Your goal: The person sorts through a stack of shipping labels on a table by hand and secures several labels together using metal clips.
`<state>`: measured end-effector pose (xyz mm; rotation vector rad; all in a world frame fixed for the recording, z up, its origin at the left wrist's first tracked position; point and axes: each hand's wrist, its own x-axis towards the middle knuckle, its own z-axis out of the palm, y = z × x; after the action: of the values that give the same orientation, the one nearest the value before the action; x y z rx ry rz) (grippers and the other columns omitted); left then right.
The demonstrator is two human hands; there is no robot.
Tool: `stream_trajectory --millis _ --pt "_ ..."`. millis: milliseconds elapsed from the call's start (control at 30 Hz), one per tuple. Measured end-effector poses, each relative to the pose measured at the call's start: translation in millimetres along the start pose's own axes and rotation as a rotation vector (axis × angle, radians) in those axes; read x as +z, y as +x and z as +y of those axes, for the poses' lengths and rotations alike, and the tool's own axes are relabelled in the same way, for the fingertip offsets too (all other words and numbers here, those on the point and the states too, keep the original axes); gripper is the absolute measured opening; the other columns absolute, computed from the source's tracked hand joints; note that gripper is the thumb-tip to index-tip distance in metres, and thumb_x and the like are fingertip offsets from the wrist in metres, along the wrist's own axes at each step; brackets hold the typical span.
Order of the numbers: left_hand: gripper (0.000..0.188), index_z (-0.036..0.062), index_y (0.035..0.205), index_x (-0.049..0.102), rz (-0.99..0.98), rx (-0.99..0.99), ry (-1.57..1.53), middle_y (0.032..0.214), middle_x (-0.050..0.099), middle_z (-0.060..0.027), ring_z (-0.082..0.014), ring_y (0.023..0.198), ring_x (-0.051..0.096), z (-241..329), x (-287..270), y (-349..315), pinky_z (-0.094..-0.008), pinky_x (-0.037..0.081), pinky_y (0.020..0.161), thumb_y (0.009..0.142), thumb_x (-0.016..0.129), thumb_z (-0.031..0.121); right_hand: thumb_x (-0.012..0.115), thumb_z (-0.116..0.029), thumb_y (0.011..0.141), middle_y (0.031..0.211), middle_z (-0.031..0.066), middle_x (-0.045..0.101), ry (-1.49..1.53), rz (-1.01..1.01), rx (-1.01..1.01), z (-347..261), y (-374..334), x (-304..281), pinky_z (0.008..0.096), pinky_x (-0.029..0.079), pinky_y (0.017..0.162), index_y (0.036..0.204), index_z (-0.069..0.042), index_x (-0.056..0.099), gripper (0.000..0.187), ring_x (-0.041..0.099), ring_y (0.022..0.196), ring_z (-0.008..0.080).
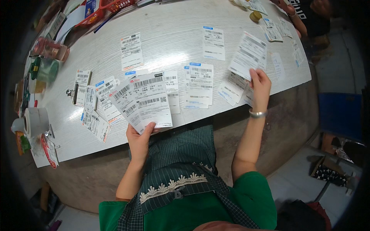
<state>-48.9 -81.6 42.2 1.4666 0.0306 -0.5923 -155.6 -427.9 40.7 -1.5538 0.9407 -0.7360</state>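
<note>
Near the table's front edge, my left hand [142,140] grips a fanned stack of shipping labels [152,104], thumb on top. My right hand [259,82] pinches one shipping label [249,56] by its lower corner, raised over a loose pile of labels [232,89] on the right. Between my hands lies a stack of labels [199,85] with a blue-marked top, with a single label [214,43] behind it. Another label [132,51] lies farther back on the left. Left of the held stack, several labels [96,124] overlap on the table.
A clip [72,92] holds papers at the left. Along the left edge stand a green-lidded jar [45,69], a red-lidded jar [54,49] and a tape roll [36,120]. A red basket [115,5] sits at the back. Another person's arm [296,19] reaches in at the far right, near a small yellowish round container [255,16].
</note>
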Motion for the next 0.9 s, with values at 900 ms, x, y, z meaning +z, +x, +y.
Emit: stream_trajectory --millis 900 --pt "0.03 -0.0088 0.114 0.041 0.135 0.031 -0.304 0.104 0.059 -0.0197 -0.0248 0.083 0.066 -6 -72 -1 -0.0276 0.055 0.071 0.089 0.05 0.002 0.06 -0.03 0.083 0.055 0.0036 0.058 -0.62 -0.571 -0.338 -49 -33 276 0.0257 0.039 0.045 0.068 -0.007 0.061 0.027 0.051 0.046 0.0141"
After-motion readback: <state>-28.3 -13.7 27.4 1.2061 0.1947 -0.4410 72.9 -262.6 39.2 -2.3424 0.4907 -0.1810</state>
